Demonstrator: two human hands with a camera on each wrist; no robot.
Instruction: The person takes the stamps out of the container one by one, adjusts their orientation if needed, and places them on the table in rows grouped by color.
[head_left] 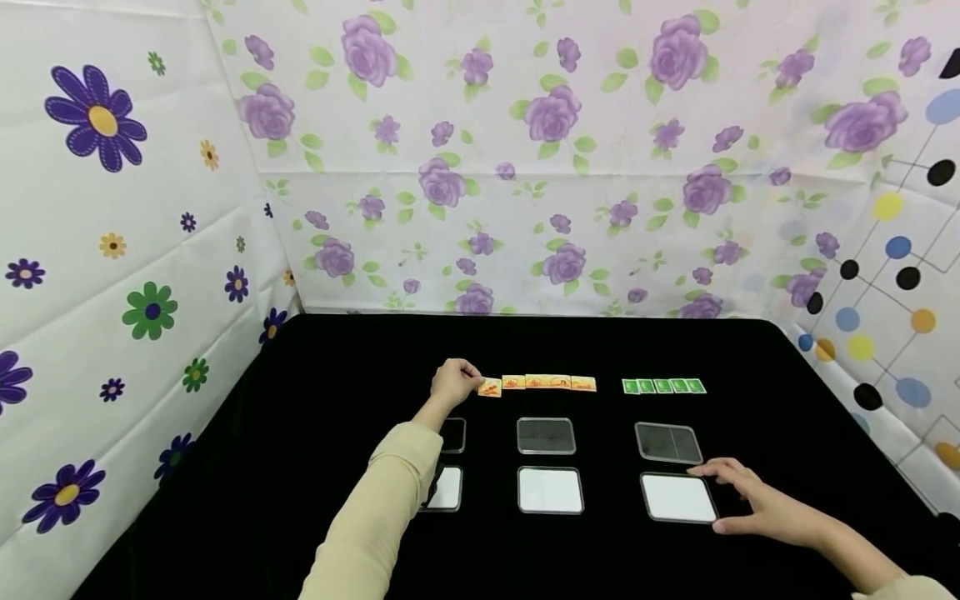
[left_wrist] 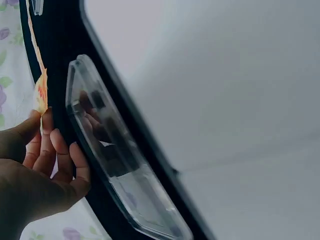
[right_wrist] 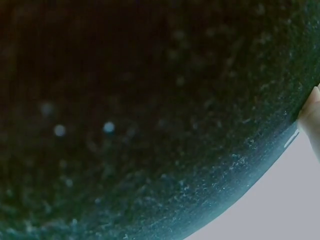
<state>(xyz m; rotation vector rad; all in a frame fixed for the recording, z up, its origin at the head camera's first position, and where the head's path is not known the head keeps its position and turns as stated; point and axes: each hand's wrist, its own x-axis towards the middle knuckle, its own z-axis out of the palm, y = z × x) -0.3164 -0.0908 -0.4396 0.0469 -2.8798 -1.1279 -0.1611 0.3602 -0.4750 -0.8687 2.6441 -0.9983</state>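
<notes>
My left hand (head_left: 453,383) pinches the leftmost orange picture card (head_left: 491,387) between thumb and fingertips. The left wrist view shows that card (left_wrist: 42,95) at the fingertips, seen nearly edge-on. To its right, more orange cards (head_left: 551,382) lie in a row. My right hand (head_left: 757,504) rests by the right side of a clear-rimmed case with a white face (head_left: 678,497); its thumb is by the lower right corner and its forefinger by the upper right. Whether it touches the case, I cannot tell. In the right wrist view only a fingertip (right_wrist: 312,120) shows.
A row of green cards (head_left: 663,386) lies at the back right. Clear cases (head_left: 546,436) (head_left: 667,442) stand in a row before the cards, with white-faced ones (head_left: 550,490) nearer. My left forearm partly covers the leftmost pair. Flowered cloth (head_left: 555,208) walls off the black table (head_left: 300,400).
</notes>
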